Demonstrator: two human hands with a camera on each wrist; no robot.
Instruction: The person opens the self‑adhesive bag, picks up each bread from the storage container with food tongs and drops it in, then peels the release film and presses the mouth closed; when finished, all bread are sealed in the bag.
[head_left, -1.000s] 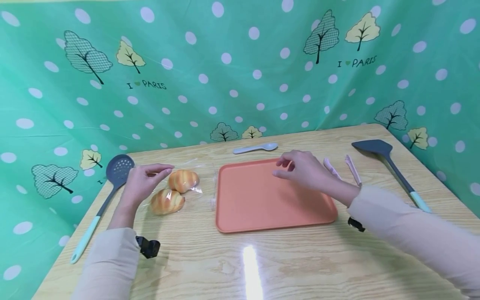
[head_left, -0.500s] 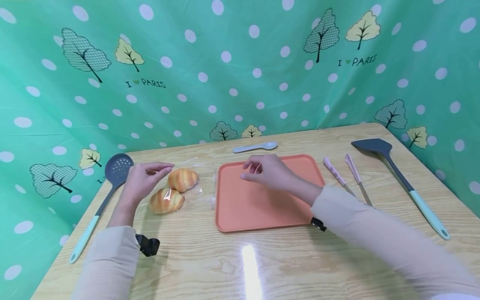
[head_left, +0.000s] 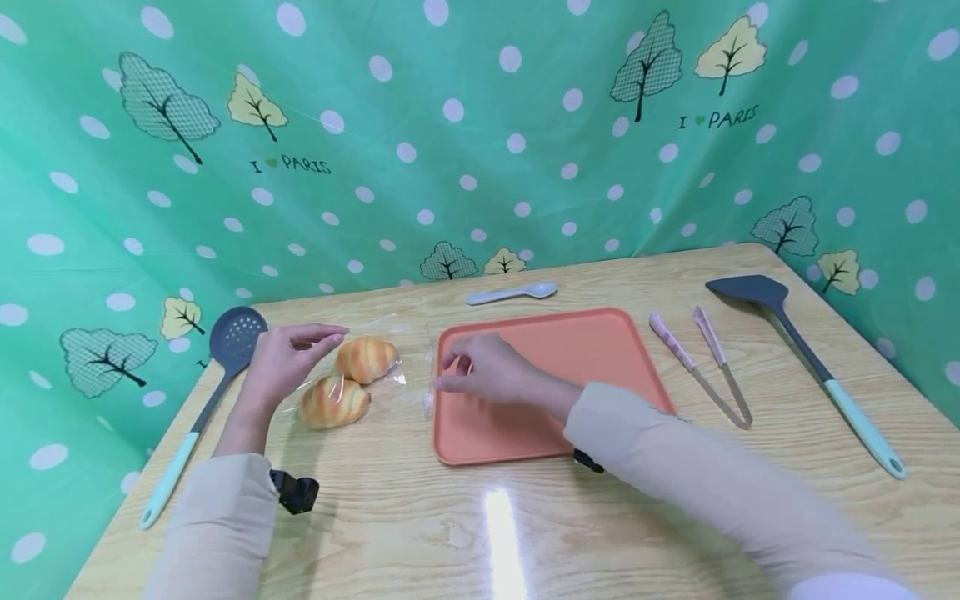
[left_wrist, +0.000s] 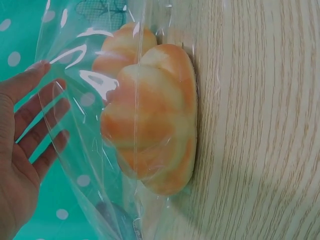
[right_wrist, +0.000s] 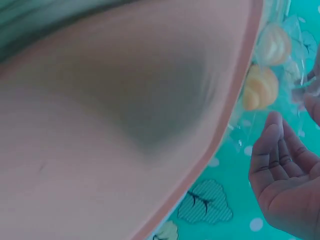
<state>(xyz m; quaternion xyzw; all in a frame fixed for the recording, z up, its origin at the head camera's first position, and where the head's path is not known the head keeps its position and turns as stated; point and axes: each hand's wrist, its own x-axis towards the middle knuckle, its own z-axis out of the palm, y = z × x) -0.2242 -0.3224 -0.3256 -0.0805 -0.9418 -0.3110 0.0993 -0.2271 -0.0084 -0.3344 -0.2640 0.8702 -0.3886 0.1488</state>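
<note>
My left hand (head_left: 288,362) pinches the upper edge of a clear plastic bag (left_wrist: 75,115) between thumb and fingers, lifting that side of the film off the table. Two bread rolls lie inside: a nearer roll (head_left: 333,402) and a farther roll (head_left: 367,360), both golden with pale stripes. The bag's mouth end reaches to the left side of a coral tray (head_left: 570,350). Above the tray's left part hovers my right hand (head_left: 487,367), fingers loosely bent and holding nothing. In the right wrist view this hand (right_wrist: 285,180) shows thumb and fingertips close together, apart from the bag.
A slotted skimmer (head_left: 238,337) lies at the left. Behind the tray is a pale blue spoon (head_left: 513,293). To its right lie pink-handled tongs (head_left: 705,367) and a dark spatula (head_left: 795,342) with a mint handle. A green polka-dot cloth (head_left: 480,142) hangs behind the table.
My right hand has moved left across the tray, from its right part to its left edge near the bag. The left hand and the bread rolls have stayed in place.
</note>
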